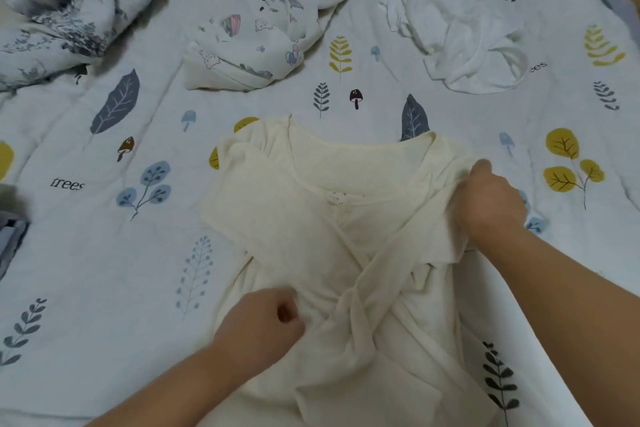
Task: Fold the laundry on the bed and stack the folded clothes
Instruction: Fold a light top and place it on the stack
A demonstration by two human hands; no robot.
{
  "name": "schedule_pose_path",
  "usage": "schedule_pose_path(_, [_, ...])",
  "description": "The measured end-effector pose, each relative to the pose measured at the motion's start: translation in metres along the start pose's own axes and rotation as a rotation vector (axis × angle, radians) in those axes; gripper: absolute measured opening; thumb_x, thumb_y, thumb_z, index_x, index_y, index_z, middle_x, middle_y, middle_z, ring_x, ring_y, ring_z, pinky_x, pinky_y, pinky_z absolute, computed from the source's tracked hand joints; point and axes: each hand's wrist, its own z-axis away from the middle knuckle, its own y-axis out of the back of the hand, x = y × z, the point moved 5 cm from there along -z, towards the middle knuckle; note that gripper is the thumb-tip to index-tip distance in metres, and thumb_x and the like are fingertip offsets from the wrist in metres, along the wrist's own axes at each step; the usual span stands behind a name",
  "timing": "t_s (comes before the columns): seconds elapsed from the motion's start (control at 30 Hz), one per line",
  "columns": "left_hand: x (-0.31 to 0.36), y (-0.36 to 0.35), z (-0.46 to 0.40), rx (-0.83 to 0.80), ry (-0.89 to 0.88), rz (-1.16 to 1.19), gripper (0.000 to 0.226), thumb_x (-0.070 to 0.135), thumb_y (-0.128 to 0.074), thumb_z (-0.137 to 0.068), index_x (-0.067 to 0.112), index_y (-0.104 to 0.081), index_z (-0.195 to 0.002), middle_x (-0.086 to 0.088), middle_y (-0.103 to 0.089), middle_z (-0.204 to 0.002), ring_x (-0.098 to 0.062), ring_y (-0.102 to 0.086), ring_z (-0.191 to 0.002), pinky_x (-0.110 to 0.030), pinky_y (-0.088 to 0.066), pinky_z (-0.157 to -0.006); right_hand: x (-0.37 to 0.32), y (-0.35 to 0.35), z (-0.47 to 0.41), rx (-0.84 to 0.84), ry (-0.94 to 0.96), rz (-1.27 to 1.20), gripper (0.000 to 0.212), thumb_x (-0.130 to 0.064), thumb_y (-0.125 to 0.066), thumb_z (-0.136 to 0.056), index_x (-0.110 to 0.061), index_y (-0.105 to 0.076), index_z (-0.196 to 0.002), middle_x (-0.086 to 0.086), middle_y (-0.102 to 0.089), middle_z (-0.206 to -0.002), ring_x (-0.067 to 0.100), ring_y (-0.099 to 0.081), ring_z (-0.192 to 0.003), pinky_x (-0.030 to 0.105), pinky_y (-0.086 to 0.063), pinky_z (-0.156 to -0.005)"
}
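A cream short-sleeved top (298, 204) lies spread on the bed in front of me, neckline facing away. Its left sleeve is laid out flat, and a twisted band of cloth crosses its middle. My right hand (490, 199) grips the right shoulder and sleeve, bunching the fabric inward. My left hand (266, 326) has curled fingers that pinch the cloth at the lower left side of the top. The lower part of the top is rumpled and runs out of view at the bottom.
The bed sheet (104, 253) has a leaf and mushroom print. A crumpled white garment (460, 31) lies at the back right. A cartoon-print garment (263, 28) lies at the back centre. A grey-blue patterned blanket (69, 0) is heaped at the back left. Grey cloth (10, 239) shows at the left edge.
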Motion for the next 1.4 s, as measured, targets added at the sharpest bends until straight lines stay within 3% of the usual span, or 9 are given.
schedule_pose_path(0.13, [0.020, -0.003, 0.010, 0.323, -0.078, -0.007, 0.027, 0.037, -0.057, -0.081, 0.025, -0.044, -0.060, 0.007, -0.049, -0.055, -0.002, -0.043, -0.053, -0.017, -0.032, -0.052, -0.021, 0.016, 0.045, 0.045, 0.081, -0.222, 0.020, -0.006, -0.040, -0.089, -0.007, -0.042, -0.109, 0.018, -0.055, -0.102, 0.036, -0.055, -0.086, 0.037, -0.036, -0.066])
schedule_pose_path(0.27, [0.045, -0.034, 0.004, 0.332, -0.103, -0.184, 0.053, 0.071, -0.045, -0.073, 0.019, -0.043, -0.063, 0.006, -0.054, -0.069, -0.010, -0.052, -0.069, -0.023, -0.034, -0.061, -0.031, -0.010, 0.135, -0.345, 0.326, -0.037, 0.022, -0.028, -0.041, -0.093, -0.025, -0.037, -0.072, 0.002, -0.061, -0.095, 0.022, -0.054, -0.085, 0.028, -0.031, -0.064])
schedule_pose_path(0.43, [0.049, -0.052, -0.015, 0.173, -0.007, -0.290, 0.041, 0.054, -0.053, -0.075, 0.016, -0.062, -0.087, 0.000, -0.065, -0.094, -0.020, -0.062, -0.093, -0.027, -0.043, -0.074, -0.019, -0.032, 0.192, -0.551, 0.311, -0.102, 0.015, -0.035, -0.044, -0.092, -0.032, -0.051, -0.105, -0.005, -0.059, -0.118, 0.014, -0.055, -0.113, 0.023, -0.039, -0.085])
schedule_pose_path(0.73, [0.005, -0.012, -0.014, -0.147, 0.214, 1.152, 0.033, 0.009, -0.047, -0.089, 0.020, -0.053, -0.059, 0.000, -0.049, -0.056, -0.012, -0.047, -0.046, -0.024, -0.041, -0.051, -0.039, -0.033, 0.232, -0.635, 0.417, 0.057, 0.039, -0.031, -0.046, -0.089, -0.031, -0.046, -0.127, -0.002, -0.044, -0.135, 0.014, -0.042, -0.125, 0.024, -0.035, -0.087])
schedule_pose_path(0.9, [-0.031, 0.013, -0.013, -0.059, 0.349, 1.237, 0.024, 0.014, -0.049, -0.092, 0.009, -0.058, -0.070, -0.005, -0.050, -0.060, -0.013, -0.046, -0.046, -0.022, -0.045, -0.046, -0.086, -0.065, 0.271, -1.084, 0.509, -0.181, 0.047, -0.034, -0.040, -0.098, -0.021, -0.029, -0.142, 0.002, -0.038, -0.144, 0.020, -0.039, -0.132, 0.032, -0.032, -0.104])
schedule_pose_path(1.0, [-0.046, 0.021, -0.014, 0.029, 0.315, 0.948, 0.023, 0.031, -0.057, -0.091, 0.009, -0.060, -0.085, -0.006, -0.055, -0.065, -0.015, -0.052, -0.054, -0.024, -0.044, -0.050, -0.112, -0.065, 0.271, -0.987, 0.385, -0.571, 0.058, -0.030, -0.050, -0.096, -0.017, -0.027, -0.148, -0.007, -0.039, -0.145, 0.010, -0.034, -0.134, 0.022, -0.025, -0.108])
schedule_pose_path(1.07, [-0.053, 0.032, -0.011, 0.161, 0.288, 0.662, 0.032, 0.041, -0.061, -0.086, 0.011, -0.056, -0.078, -0.004, -0.056, -0.061, -0.016, -0.052, -0.053, -0.027, -0.044, -0.053, -0.114, -0.059, 0.274, -1.010, 0.407, -0.711, 0.044, -0.027, -0.052, -0.094, -0.011, -0.049, -0.135, -0.015, -0.064, -0.107, -0.005, -0.051, -0.109, 0.013, -0.038, -0.094])
schedule_pose_path(1.17, [-0.054, 0.037, 0.002, 0.221, 0.197, 0.202, 0.040, 0.054, -0.064, -0.076, 0.016, -0.053, -0.073, 0.004, -0.060, -0.062, -0.012, -0.053, -0.057, -0.028, -0.044, -0.061, -0.091, -0.020, 0.226, -0.493, 0.466, -0.659, 0.033, -0.045, -0.043, -0.082, -0.033, -0.065, -0.104, -0.013, -0.056, -0.060, 0.002, -0.052, -0.071, 0.014, -0.040, -0.067])
schedule_pose_path(1.4, [-0.078, 0.000, 0.027, -0.068, 0.093, 0.026, 0.029, 0.042, -0.076, -0.066, 0.026, -0.052, -0.067, 0.005, -0.058, -0.067, 0.002, -0.051, -0.059, -0.013, -0.041, -0.064, -0.055, -0.010, 0.072, -0.135, 0.220, -0.166, 0.057, -0.011, -0.032, -0.095, -0.032, -0.022, -0.147, 0.012, -0.058, -0.096, 0.030, -0.052, -0.085, 0.032, -0.037, -0.070])
